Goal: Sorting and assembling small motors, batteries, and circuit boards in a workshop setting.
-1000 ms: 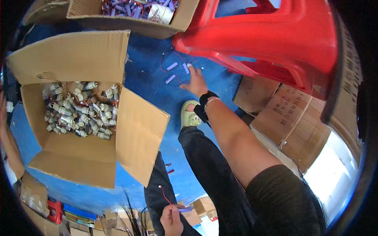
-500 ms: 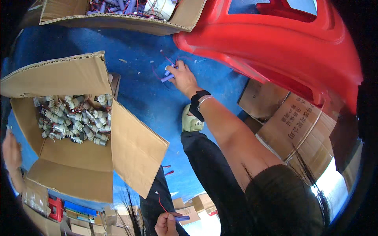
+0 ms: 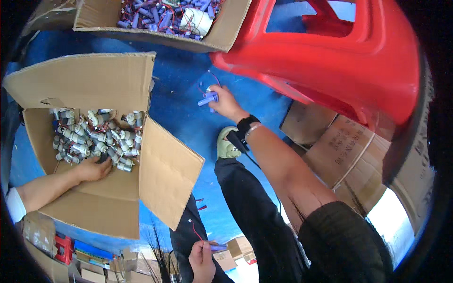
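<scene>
Over the blue floor, my right hand [image 3: 225,103] is closed round a few purple cylindrical batteries [image 3: 207,99] with thin wires trailing off them. How many it holds is partly hidden by the fingers. Low in the view, by my leg, my left hand [image 3: 203,262] pinches a single purple battery [image 3: 218,247]; its red wire rises to a small white plug. At the top, a cardboard box [image 3: 141,34] holds a heap of the same purple wired batteries [image 3: 165,20] and a white roll-shaped object [image 3: 196,22].
Left, an open carton [image 3: 172,174] contains many small motors with white ends [image 3: 96,134]; another person's hand [image 3: 94,169] reaches into it. A red plastic stool [image 3: 330,70] lies upper right, above stacked cartons [image 3: 347,151]. Red wire scraps [image 3: 202,207] lie near my shoe [image 3: 227,144].
The other person's hand has come from the left edge into the carton of motors. My right hand has shifted slightly, its batteries turned more sideways. My left hand still holds its battery.
</scene>
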`<control>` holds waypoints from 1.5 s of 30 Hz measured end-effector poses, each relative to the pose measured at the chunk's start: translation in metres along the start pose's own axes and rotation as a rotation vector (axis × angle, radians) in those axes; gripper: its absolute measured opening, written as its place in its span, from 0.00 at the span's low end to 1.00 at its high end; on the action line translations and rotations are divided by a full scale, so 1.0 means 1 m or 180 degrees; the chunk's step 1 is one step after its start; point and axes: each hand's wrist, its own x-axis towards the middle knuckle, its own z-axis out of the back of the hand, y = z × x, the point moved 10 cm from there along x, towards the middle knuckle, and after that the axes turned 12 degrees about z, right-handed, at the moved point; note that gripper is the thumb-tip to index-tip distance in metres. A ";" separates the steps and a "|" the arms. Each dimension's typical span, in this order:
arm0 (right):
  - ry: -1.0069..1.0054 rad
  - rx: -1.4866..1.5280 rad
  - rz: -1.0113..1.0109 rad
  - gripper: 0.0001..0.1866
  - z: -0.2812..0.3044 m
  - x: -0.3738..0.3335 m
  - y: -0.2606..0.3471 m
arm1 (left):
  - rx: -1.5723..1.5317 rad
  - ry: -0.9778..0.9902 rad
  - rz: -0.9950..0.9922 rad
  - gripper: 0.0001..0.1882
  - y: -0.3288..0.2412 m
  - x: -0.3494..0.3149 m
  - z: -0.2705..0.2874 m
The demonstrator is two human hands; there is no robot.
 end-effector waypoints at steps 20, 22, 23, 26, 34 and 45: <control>0.0677 0.2004 0.0022 0.20 0.128 -0.103 0.292 | -0.0518 0.1040 -0.1696 0.12 -0.231 -0.036 -0.056; 0.0580 0.1384 0.0022 0.21 0.127 -0.107 0.295 | -0.0546 0.1314 -0.1803 0.10 -0.229 -0.046 -0.063; 0.0584 0.1401 0.0024 0.21 0.122 -0.110 0.298 | -0.0538 0.1298 -0.1802 0.10 -0.225 -0.045 -0.061; 0.0473 0.1553 0.0452 0.22 0.126 -0.110 0.310 | -0.0141 0.1073 -0.1710 0.10 -0.221 -0.043 -0.059; 0.1691 0.5376 -0.0463 0.25 0.091 -0.127 0.322 | 0.0223 0.1548 -0.1721 0.13 -0.232 -0.066 -0.060; -0.0688 0.4487 -0.1083 0.05 0.113 -0.004 0.248 | -0.1242 0.0801 -0.1839 0.10 -0.248 -0.056 0.012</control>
